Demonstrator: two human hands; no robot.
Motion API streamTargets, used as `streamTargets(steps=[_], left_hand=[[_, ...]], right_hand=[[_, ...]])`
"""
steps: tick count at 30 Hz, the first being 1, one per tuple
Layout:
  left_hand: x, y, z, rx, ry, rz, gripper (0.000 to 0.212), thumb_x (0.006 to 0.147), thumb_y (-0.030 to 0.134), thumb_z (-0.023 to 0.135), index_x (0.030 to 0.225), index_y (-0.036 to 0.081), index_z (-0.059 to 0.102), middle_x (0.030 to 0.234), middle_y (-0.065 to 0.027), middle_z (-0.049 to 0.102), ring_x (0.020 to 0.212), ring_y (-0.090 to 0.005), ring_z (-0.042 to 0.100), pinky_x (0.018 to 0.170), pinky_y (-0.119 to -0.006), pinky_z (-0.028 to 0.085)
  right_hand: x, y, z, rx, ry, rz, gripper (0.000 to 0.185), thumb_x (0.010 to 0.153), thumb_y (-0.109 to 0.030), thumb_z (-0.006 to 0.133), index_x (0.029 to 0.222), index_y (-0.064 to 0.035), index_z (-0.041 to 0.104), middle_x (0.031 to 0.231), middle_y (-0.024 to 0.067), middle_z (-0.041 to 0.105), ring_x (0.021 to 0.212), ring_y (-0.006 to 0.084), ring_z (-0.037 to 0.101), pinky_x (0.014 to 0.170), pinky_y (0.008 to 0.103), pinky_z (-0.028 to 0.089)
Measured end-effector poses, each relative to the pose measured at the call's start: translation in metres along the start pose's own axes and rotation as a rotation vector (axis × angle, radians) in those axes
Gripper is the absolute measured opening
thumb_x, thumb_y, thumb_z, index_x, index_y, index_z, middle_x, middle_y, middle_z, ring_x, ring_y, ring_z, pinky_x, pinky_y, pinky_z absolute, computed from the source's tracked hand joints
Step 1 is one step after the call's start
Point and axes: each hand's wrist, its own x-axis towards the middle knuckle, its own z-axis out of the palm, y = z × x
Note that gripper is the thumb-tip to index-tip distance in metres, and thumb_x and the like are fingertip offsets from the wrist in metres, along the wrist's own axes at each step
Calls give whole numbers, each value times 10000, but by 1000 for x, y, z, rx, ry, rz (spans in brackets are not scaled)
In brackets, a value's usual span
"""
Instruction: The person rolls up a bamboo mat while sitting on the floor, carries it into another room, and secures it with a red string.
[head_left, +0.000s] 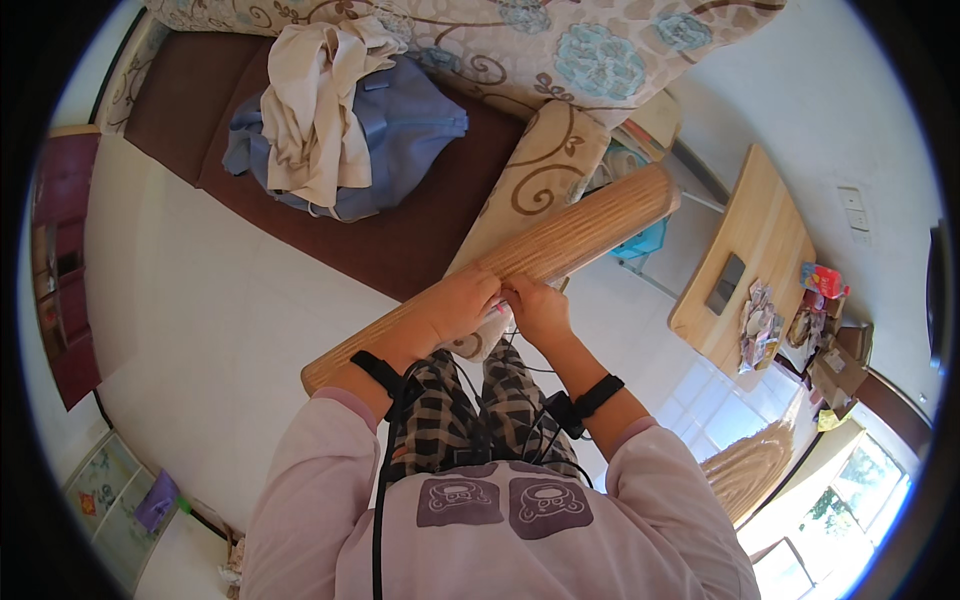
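A long rolled-up mat (570, 217), woven like bamboo or straw, lies slantwise in front of me. Shiny clear plastic seems to cover it. My left hand (466, 301) rests against the middle of the roll, its forearm lying across the lower part. Close beside it, my right hand (537, 307) pinches at the roll's near edge, and the two hands' fingertips almost meet. Between them shows a small pink spot, too small to identify. Both hands appear to grip the edge or its covering. The fingers' undersides are hidden.
Ahead is a brown-cushioned sofa (375, 255) with a floral back and armrest. On it lie a blue bag (412, 127) and a beige cloth (315, 120). To the right stands a wooden table (772, 217) with a dark flat device (725, 283). Black cables hang near my legs.
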Motion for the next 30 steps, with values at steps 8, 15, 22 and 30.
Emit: streamTargets(steps=[8,15,22,30], left_hand=[[13,-1,7,60,-19,-269,74,884,116,631,889,43,626,857,-162,691,806,-338,681,723,-405,543],[20,-29,7,-551,-187,-485,125,779,46,771,845,23,667,803,-109,700,752,-193,668,703,-323,527],[20,-24,1,-429,-175,-437,149,766,-65,705,871,25,650,832,-69,681,770,-154,645,731,-302,528],[9,-13,-8,-217,92,-138,169,782,-24,692,911,73,644,853,-89,622,839,-290,649,757,-356,536]], right_hand=[[-9,4,-1,-61,-48,131,148,921,-241,642,948,-98,666,824,149,710,757,359,685,652,460,529],[-23,11,19,454,-193,187,165,884,-182,708,917,-27,663,747,146,691,682,291,682,632,390,522],[-25,9,23,274,-144,114,166,886,-164,714,964,-20,689,760,133,697,675,251,676,652,352,531],[-4,1,23,248,162,22,143,860,-197,696,967,-102,686,826,130,719,758,338,694,679,437,549]])
